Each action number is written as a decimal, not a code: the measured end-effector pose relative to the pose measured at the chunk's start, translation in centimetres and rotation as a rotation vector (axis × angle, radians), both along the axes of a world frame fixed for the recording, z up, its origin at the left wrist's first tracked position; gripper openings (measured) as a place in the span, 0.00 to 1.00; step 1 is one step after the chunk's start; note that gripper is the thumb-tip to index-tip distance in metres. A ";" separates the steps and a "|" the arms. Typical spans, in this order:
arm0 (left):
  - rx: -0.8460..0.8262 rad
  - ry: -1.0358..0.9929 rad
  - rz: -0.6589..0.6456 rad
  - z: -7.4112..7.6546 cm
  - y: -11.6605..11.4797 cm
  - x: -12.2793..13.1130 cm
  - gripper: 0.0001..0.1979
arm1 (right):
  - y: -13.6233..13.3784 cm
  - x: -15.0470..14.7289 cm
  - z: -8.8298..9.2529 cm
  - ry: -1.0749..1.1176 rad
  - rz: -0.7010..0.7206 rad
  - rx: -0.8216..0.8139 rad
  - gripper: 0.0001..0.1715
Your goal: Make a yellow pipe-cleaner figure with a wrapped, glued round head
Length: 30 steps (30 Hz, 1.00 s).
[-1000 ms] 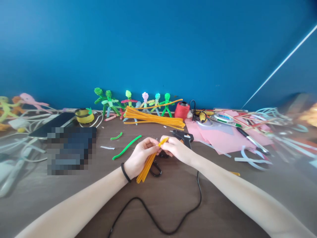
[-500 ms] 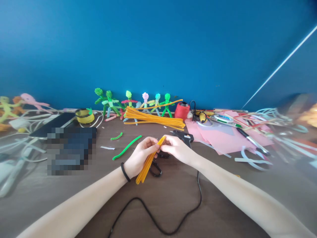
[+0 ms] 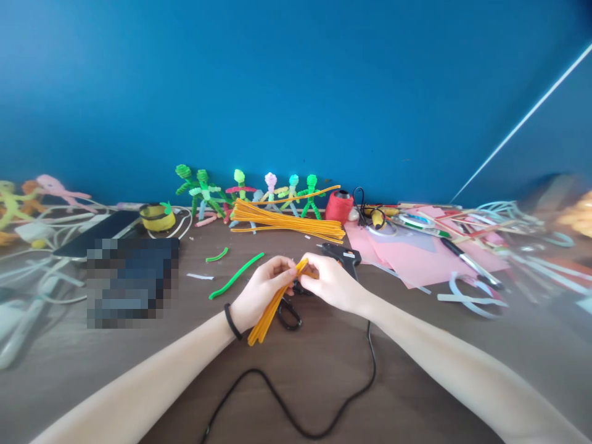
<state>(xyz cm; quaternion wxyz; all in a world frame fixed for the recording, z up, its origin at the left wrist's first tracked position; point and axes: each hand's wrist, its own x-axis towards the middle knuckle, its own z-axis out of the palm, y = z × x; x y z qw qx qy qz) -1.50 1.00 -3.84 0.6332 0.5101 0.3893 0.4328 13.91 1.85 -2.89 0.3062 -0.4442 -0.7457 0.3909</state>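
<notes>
My left hand (image 3: 259, 291), with a black band at the wrist, is closed around a short bundle of orange pipe cleaners (image 3: 268, 317) that slants down toward me. At the bundle's upper end, the fingertips of my right hand (image 3: 335, 283) pinch the pipe cleaners; a bent orange piece shows by those fingers. Scissors with black handles (image 3: 290, 316) lie beneath my hands, partly covered. Just beyond my right hand rests a black glue gun (image 3: 345, 254). A green pipe cleaner (image 3: 237, 275) and a shorter green piece (image 3: 217, 254) are left of my hands.
A larger pile of orange pipe cleaners (image 3: 287, 223) lies before several pipe-cleaner figures (image 3: 202, 191) by the blue wall. Pink paper (image 3: 402, 262), a marker (image 3: 469, 262) and strips are at right. A phone (image 3: 99, 233) and white cables are at left. A black cord (image 3: 296, 422) curves nearby.
The bundle's lower end has swung slightly left and toward me. At its upper end, my right fingers have turned a little, and an orange piece now bends rightward there.
</notes>
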 end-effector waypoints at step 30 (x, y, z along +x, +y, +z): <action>-0.177 -0.224 -0.128 -0.4 0.7 -0.7 0.05 | -0.1 -0.4 -0.7 0.052 0.038 0.116 0.05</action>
